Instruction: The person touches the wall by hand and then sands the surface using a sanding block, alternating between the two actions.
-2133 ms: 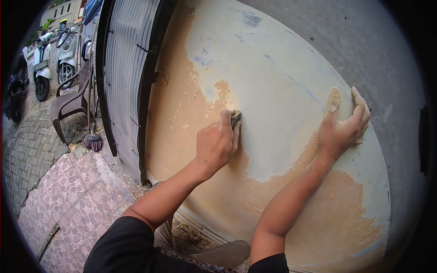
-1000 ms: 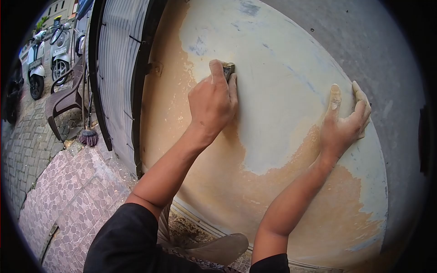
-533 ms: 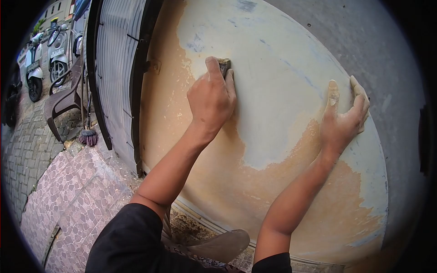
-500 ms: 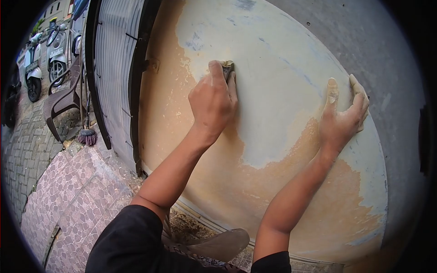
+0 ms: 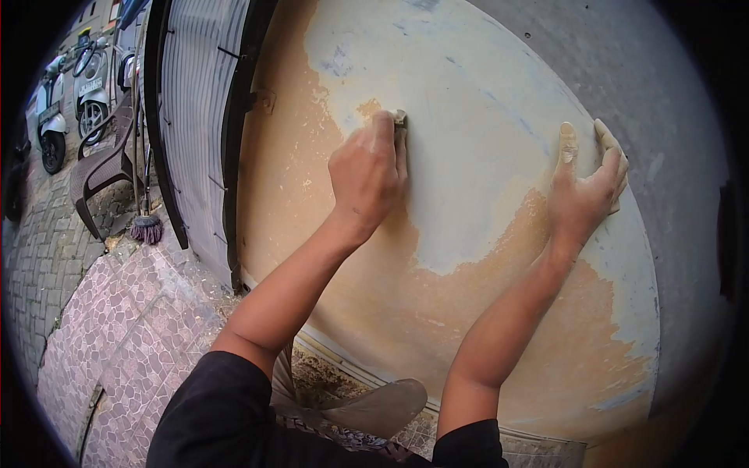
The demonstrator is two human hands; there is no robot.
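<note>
A large curved panel [image 5: 484, 70] fills the middle, with pale coating over its upper part and bare tan patches below and at left. My left hand [image 5: 365, 164] is closed on a small dark scraper [image 5: 400, 121], mostly hidden by the fingers, pressed to the panel at the boundary between pale and tan. At the right rim, my right hand [image 5: 587, 175] grips the panel: the thumb lies extended on its face and the other fingers bend over the edge. Pale dust coats the fingers of my right hand.
A dark-framed striped sheet [image 5: 199, 101] stands along the panel's left side. Beyond are a brown plastic chair [image 5: 105, 168], a brush with purple bristles [image 5: 147, 228] and parked scooters [image 5: 51, 117]. Patterned paving [image 5: 117, 327] covers the ground at lower left.
The scraper and my left hand have shifted slightly right and down on the panel. More tan shows above that hand, where pale coating was. My right hand keeps its place on the rim.
</note>
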